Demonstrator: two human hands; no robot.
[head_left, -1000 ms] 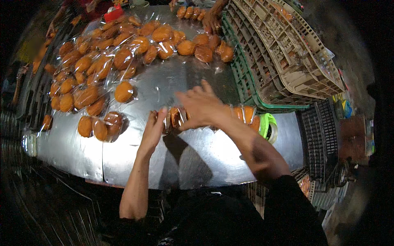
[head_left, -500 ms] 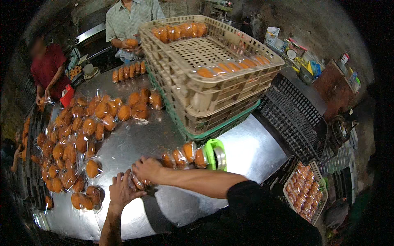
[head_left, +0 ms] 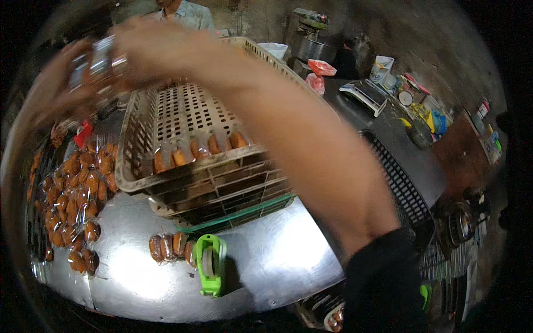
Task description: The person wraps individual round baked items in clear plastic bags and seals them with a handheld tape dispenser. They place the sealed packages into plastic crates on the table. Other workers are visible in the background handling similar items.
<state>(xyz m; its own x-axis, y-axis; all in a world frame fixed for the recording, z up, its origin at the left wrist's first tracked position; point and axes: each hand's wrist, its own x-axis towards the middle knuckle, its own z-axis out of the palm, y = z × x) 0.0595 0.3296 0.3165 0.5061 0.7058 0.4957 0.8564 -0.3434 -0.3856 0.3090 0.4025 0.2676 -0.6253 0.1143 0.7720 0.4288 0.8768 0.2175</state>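
Both my hands are raised at the upper left, smeared by motion, with a shiny clear-wrapped pack (head_left: 99, 65) between them. My left hand (head_left: 55, 91) grips its left side and my right hand (head_left: 145, 53) its right side. The pack's contents are too blurred to make out. Below and beside my right forearm stands a beige plastic crate (head_left: 130, 150), the top one of a stack, with wrapped brown buns (head_left: 195, 149) along its near side. On the metal table (head_left: 139, 216), a short row of wrapped buns (head_left: 166, 247) lies beside a green tape dispenser (head_left: 211, 266).
Many wrapped buns (head_left: 72, 194) are heaped on the table's left. A black crate (head_left: 408, 188) is at the right, and a scale (head_left: 363, 95) lies behind on a dark surface. Across the table stands a person (head_left: 194, 15), partly hidden by my arm.
My hands have lifted a wrapped pack off the table and carried it up and away, past the crate stack. My view has shifted, so the crates and tape dispenser appear further left.
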